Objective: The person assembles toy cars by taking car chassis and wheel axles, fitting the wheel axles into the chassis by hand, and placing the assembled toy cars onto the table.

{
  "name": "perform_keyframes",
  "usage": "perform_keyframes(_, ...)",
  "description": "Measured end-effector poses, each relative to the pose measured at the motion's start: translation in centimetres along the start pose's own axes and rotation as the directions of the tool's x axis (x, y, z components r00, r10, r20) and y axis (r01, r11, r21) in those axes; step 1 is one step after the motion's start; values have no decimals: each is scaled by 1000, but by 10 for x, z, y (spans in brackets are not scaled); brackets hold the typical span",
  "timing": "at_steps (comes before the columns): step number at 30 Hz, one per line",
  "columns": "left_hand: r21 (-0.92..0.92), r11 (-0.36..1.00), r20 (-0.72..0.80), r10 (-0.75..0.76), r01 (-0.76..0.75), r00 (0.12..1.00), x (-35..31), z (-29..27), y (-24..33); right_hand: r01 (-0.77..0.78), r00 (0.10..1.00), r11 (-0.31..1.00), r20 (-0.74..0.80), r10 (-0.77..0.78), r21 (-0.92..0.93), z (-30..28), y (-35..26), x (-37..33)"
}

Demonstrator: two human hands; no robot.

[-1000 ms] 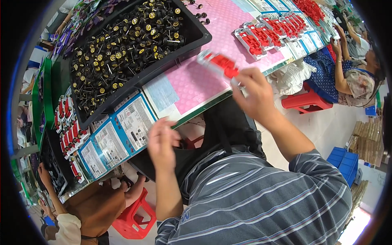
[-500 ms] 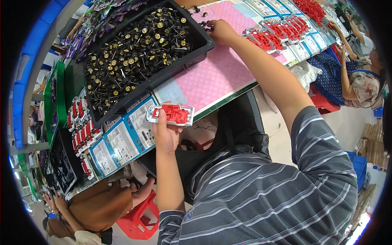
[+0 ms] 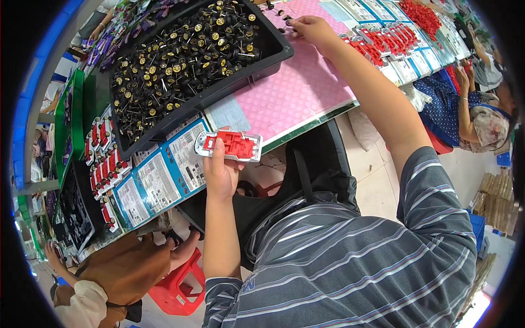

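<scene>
My left hand (image 3: pixel 221 176) grips a toy car body (image 3: pixel 229 146), white-grey outside with a red inner part, held level at the table's front edge with the thumb over its top. Stretched out beyond the black tray's right corner is my right hand (image 3: pixel 310 30), its fingertips pinched at a small black wheel axle (image 3: pixel 287 18), partly hidden by the fingers. A few loose wheel axles (image 3: pixel 271 6) lie just beyond it on the pink mat (image 3: pixel 290 93). The black tray (image 3: pixel 229 87) is heaped with wheel axles, many with yellow hubs.
Rows of red and white car bodies (image 3: pixel 383 42) stand to the right, near a pile of red parts (image 3: pixel 420 19). More cars, with wheels (image 3: pixel 106 169), sit left of the tray. Co-workers sit on both sides. A red stool (image 3: pixel 178 287) stands lower left.
My right hand has moved slightly up and right, away from the tray's corner. The left hand still holds the car body, nearly in place. The view has shifted a little.
</scene>
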State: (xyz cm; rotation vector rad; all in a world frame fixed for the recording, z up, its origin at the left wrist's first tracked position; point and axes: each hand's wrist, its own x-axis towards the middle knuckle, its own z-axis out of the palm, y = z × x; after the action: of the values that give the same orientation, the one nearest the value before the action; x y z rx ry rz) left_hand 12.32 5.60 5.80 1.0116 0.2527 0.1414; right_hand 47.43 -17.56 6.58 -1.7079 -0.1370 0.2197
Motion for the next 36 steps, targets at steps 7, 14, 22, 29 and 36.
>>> perform_keyframes(7, 10, 1000, -7, 11, -11, 1000, 0, -2, -1, 670, 672, 231, 444, -592, -705, -6, -40, -5)
perform_keyframes(14, -26, 1000, -15, 12, -12, 1000, -1, -1, -3, 351, 918, 781, 27, -395, -517, -1, -54, -25)
perform_keyframes(22, -30, 999, -11, 37, -37, 999, -1, -1, -2, 516, 805, 667, 38, -592, -537, 1, -66, -91)
perform_keyframes(29, -26, 998, -16, 62, -62, 998, -7, -4, -4, 525, 851, 836, 74, -521, -160, 27, -45, -178)
perform_keyframes(36, 76, 993, 1, 92, -92, 996, -4, -1, -10, 530, 812, 819, 413, -414, -221, 100, -32, -258)
